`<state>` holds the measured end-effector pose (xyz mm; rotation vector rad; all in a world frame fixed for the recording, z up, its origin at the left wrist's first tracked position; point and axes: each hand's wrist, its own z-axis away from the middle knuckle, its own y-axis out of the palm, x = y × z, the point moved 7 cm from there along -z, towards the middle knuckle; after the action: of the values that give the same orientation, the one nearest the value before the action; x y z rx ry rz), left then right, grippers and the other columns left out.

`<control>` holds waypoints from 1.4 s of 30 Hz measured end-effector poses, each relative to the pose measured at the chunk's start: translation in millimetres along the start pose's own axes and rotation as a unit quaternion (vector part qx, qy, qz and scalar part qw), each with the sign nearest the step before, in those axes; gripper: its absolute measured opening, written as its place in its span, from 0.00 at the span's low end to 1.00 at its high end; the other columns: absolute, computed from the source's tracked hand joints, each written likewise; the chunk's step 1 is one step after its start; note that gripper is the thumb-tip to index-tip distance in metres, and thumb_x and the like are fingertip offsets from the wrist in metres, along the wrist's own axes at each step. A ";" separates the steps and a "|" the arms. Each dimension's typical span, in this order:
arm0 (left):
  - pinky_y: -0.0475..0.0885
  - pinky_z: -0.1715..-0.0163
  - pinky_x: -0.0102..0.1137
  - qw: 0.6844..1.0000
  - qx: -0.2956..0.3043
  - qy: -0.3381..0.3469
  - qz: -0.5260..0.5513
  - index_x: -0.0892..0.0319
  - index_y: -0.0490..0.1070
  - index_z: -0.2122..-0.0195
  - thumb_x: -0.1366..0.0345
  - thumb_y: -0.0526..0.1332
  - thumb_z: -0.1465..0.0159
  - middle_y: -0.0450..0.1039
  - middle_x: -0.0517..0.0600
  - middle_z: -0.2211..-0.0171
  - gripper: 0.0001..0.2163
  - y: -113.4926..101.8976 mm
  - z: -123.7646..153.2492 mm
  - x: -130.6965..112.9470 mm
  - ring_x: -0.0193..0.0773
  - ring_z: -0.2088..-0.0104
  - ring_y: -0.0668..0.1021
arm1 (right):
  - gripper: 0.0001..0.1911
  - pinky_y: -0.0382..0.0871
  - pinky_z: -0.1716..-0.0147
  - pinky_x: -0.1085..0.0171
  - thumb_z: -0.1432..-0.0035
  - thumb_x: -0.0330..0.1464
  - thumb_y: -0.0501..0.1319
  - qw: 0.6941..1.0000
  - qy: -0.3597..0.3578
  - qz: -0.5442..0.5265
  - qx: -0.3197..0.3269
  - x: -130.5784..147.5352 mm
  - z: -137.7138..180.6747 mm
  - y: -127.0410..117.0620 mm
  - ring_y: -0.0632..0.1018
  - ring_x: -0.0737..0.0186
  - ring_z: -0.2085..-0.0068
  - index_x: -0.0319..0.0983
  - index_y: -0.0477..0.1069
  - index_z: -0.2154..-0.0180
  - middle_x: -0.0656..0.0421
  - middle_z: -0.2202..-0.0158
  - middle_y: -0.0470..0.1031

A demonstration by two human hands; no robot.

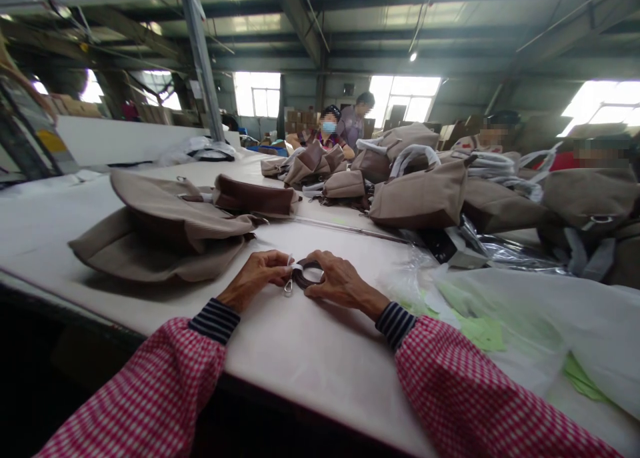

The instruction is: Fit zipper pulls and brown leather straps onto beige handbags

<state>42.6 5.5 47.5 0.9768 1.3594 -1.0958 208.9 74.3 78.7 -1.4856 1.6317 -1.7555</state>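
Observation:
A dark brown strap [301, 279], wound into a coil, is held just above the white table between my two hands. My right hand [343, 281] curves round the coil's right side, thumb below and fingers above. On the other side, my left hand [261, 275] pinches at the coil's left edge, where a thin white tie or strip shows. A silver metal clip [288, 287] hangs from the strap beside my left fingertips. Beyond my left hand lie taupe fabric bag pieces [165, 245] and a small brown-bottomed pouch [255, 197].
Several taupe handbags [420, 195] with wrapped handles are heaped at the back right of the table [300, 378]. Clear plastic bags [500, 305] with green slips lie to the right. A metal post [200, 58] rises at the back left. Several people are across the table.

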 end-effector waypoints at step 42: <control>0.71 0.73 0.29 0.986 -0.118 0.050 0.108 0.59 0.66 0.72 0.49 0.71 0.47 0.71 0.44 0.77 0.20 32.9 -11.1 -17.9 0.34 0.76 0.74 | 0.19 0.67 0.58 0.59 0.28 0.43 0.60 0.975 -0.148 0.127 -0.105 28.9 41.4 -2.0 0.76 0.54 0.55 0.38 0.69 0.44 0.51 0.52 0.79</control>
<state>73.2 24.6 62.5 0.9866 1.3922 -0.7143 231.9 29.8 85.6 -1.4649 1.7935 -1.1948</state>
